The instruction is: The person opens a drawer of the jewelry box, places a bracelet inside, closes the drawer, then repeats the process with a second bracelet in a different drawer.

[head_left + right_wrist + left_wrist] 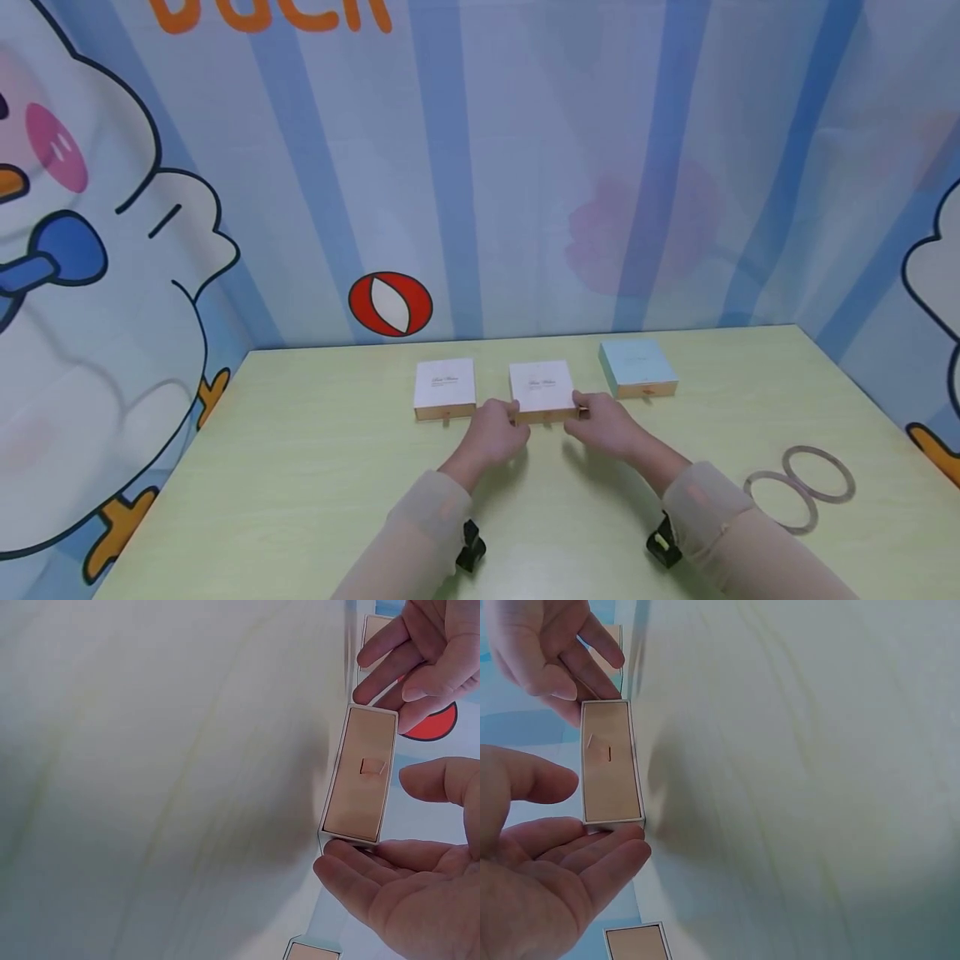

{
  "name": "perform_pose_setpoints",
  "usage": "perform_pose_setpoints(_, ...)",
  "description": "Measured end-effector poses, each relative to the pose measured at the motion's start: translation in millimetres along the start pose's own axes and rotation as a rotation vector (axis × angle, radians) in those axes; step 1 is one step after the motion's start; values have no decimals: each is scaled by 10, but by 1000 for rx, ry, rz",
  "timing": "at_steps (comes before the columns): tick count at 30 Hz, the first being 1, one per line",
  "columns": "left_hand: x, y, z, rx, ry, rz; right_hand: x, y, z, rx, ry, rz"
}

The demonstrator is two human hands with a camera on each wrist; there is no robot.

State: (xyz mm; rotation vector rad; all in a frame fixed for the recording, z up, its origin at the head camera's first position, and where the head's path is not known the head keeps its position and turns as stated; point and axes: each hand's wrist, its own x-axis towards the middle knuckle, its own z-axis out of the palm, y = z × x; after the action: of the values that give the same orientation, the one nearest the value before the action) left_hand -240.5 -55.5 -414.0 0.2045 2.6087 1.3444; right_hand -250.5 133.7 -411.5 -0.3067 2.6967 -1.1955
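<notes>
Left of the light-blue drawer box [628,363], the nearer white drawer box [541,387] sits between the left hand [493,433] and right hand [606,427], their fairly straight fingers touching its opposite sides, apparently a positioning step whose next move would call for even pressure.

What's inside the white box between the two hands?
The white box looks closed, so whatever it may hold is covered and can't be seen. Only its outside shows: small lettering on top, and a tan front with a small tab.
</notes>
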Motion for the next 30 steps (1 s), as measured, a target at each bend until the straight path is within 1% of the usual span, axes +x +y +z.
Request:
perform_pose_setpoints(7,-35,9,5,25,-11,-5,-55,-16,-18,-10,-9,5)
perform_pose_setpoints(14,-109,24,8,50,-20,21,-110,-9,-10,-6,-17,26)
perform_pose_setpoints(22,-189,28,13,32,-32,29,-180,-12,-3,-29,-27,27)
perform_pose_setpoints(30,-243,16,28,30,-45,26,-218,1,27,-23,-25,50)
